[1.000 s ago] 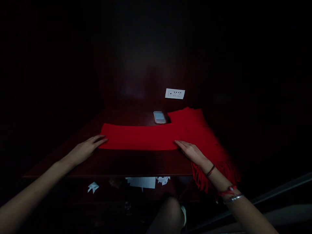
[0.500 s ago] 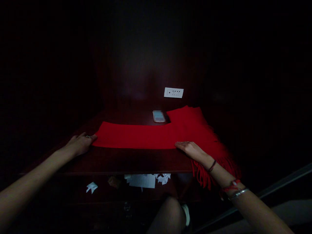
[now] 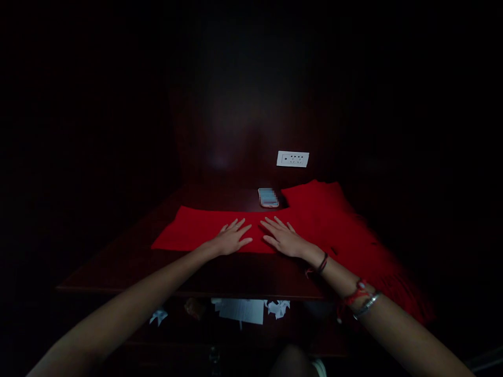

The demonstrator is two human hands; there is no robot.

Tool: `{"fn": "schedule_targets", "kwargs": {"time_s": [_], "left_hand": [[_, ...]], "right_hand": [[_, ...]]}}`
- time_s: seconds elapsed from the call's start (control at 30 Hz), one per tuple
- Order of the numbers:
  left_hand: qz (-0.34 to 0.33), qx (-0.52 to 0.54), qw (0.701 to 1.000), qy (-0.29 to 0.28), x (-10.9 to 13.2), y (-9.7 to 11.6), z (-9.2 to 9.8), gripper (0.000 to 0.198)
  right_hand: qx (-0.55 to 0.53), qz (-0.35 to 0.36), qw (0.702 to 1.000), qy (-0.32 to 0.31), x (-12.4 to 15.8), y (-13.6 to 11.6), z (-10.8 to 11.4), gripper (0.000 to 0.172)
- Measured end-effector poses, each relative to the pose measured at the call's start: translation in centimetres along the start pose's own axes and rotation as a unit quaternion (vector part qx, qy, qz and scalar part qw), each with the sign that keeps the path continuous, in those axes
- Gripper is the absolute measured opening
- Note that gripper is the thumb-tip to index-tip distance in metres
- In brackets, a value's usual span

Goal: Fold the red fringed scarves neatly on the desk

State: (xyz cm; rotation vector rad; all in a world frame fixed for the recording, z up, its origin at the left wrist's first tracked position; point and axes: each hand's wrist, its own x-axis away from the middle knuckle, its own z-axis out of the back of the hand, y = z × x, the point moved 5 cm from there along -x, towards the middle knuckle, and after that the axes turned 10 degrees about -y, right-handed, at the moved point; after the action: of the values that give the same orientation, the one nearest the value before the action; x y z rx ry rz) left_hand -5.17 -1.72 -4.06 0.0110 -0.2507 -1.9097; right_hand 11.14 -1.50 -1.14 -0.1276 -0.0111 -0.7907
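Note:
A red fringed scarf (image 3: pixel 192 230) lies across the dark wooden table (image 3: pixel 118 269). Its left part is a flat, narrow band; the right part spreads wider, with its fringe hanging past the table's right side. On the middle of the band, my left hand (image 3: pixel 231 239) rests palm down with fingers spread. My right hand (image 3: pixel 285 238) lies flat beside it, fingers also spread and touching the cloth. A small gap of red fabric separates the two hands. Neither hand grips anything.
Behind the scarf lies a phone (image 3: pixel 268 197) with a blurred screen. A white power socket (image 3: pixel 293 159) is set in the dark back panel. Under the tabletop, a shelf holds a printed paper (image 3: pixel 241 310), crumpled white paper (image 3: pixel 278 309) and a brownish item (image 3: pixel 194 308).
My left hand has left the scarf's left end and moved right to its middle. My right hand has shifted slightly and its fingers have spread. The view has tilted a little.

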Motion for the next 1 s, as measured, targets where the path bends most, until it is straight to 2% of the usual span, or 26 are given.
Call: {"fn": "schedule_targets", "kwargs": {"time_s": [0.1,0.2,0.3,0.37,0.47,0.53,0.6,0.7,0.77,0.87,1.0], "left_hand": [[-0.015,-0.003,1.000,-0.015,0.6,-1.2,-0.9,0.056],[0.011,-0.007,1.000,-0.018,2.0,-4.5,-0.6,0.057],[0.125,-0.014,0.992,-0.016,4.1,-9.7,0.0,0.061],[0.223,-0.013,0.975,-0.015,5.7,-13.1,0.6,0.064],[0.359,-0.008,0.933,-0.028,7.8,-16.2,1.8,0.069],[0.401,-0.023,0.916,-0.018,8.2,-16.1,3.0,0.068],[0.382,-0.048,0.923,0.016,7.3,-14.4,4.1,0.064],[0.249,-0.064,0.965,0.046,4.5,-10.8,4.3,0.058],[0.173,-0.055,0.983,0.029,2.9,-9.4,3.4,0.056],[0.143,-0.027,0.989,-0.007,1.8,-9.3,1.7,0.054],[0.141,-0.021,0.990,-0.006,2.1,-10.7,1.1,0.056]], "right_hand": [[-0.002,-0.040,0.998,-0.044,-0.7,0.6,-2.3,0.054],[0.019,-0.061,0.997,-0.039,-0.4,1.2,-3.2,0.055],[0.032,-0.071,0.996,-0.031,-0.2,1.3,-3.3,0.054],[0.037,-0.072,0.996,-0.025,-0.2,1.2,-3.4,0.053],[0.041,-0.071,0.996,-0.021,-0.1,1.2,-3.5,0.054],[0.038,-0.074,0.996,-0.029,0.0,1.2,-3.3,0.055],[0.021,-0.080,0.994,-0.070,-0.2,1.2,-2.9,0.057],[-0.017,-0.080,0.986,-0.145,-1.5,0.5,-1.5,0.064],[-0.030,-0.066,0.990,-0.124,-3.3,-0.5,-0.1,0.067],[-0.041,-0.047,0.996,-0.058,-6.1,-2.2,0.8,0.072],[-0.048,-0.033,0.996,-0.061,-7.9,-3.0,-1.6,0.072]]}}
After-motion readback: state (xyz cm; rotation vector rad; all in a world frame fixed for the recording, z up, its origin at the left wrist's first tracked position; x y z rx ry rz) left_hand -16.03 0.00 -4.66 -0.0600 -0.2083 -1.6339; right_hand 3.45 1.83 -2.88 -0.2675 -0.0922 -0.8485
